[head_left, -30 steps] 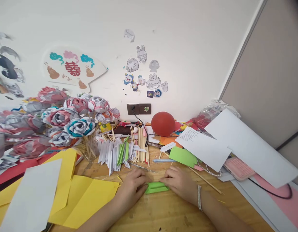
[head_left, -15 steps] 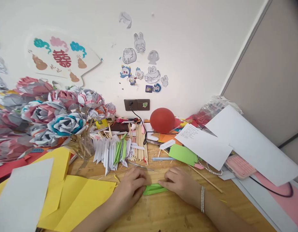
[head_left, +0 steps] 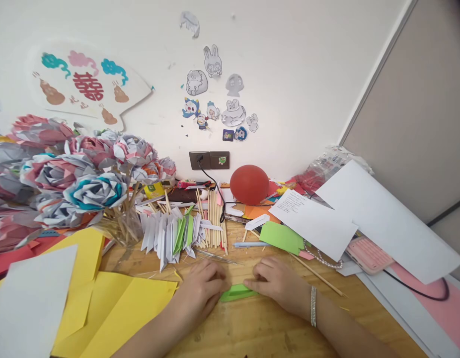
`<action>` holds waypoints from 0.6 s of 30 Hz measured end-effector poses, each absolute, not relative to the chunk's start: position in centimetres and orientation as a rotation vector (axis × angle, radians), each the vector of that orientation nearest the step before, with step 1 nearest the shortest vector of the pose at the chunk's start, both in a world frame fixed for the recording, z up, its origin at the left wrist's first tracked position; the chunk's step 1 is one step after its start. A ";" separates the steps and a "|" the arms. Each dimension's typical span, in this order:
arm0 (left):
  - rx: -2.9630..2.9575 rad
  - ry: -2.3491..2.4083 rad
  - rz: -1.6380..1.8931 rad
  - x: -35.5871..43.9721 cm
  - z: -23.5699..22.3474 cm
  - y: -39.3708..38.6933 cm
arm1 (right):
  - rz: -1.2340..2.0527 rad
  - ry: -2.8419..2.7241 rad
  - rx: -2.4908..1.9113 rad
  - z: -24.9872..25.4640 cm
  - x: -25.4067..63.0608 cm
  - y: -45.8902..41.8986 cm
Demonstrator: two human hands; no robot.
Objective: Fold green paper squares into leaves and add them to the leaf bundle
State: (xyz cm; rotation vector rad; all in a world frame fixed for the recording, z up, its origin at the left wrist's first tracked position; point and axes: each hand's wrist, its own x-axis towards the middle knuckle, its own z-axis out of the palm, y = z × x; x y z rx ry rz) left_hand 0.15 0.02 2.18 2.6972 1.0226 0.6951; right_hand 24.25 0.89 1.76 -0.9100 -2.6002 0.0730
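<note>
A small folded strip of green paper (head_left: 237, 293) lies on the wooden table between my hands, a crease running along its length. My left hand (head_left: 205, 286) has its fingers curled, with thumb and fingertips on the strip's left end. At the right end, my right hand (head_left: 276, 286) presses with its thumb while the other fingers bend under. Just beyond my hands is a pile of folded white and green paper pieces (head_left: 168, 236), beside several wooden sticks (head_left: 216, 223).
Paper flowers (head_left: 96, 191) on sticks crowd the left, above yellow paper sheets (head_left: 129, 308). A red balloon (head_left: 249, 184) rests against the wall. To the right are white sheets (head_left: 386, 219), a green paper piece (head_left: 282, 237), a pink calculator-like device (head_left: 370, 254) and a wooden stick (head_left: 319, 275).
The green strip looks flatter and narrower between my hands. Both hands stay in nearly the same place; the view has shifted slightly.
</note>
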 end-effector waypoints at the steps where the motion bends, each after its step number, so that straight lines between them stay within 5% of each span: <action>1: 2.711 1.022 0.675 0.1 2.2 0.0 | 0.094 -2.597 -0.925 1.7 24.2 0.9; 11: 2.958 0.941 0.444 -0.1 3.4 -0.4 | 0.451 -2.424 -1.260 2.6 24.1 0.9; 18: 3.029 0.970 0.423 -0.6 3.6 -0.4 | 0.387 -2.510 -1.127 2.5 25.0 1.2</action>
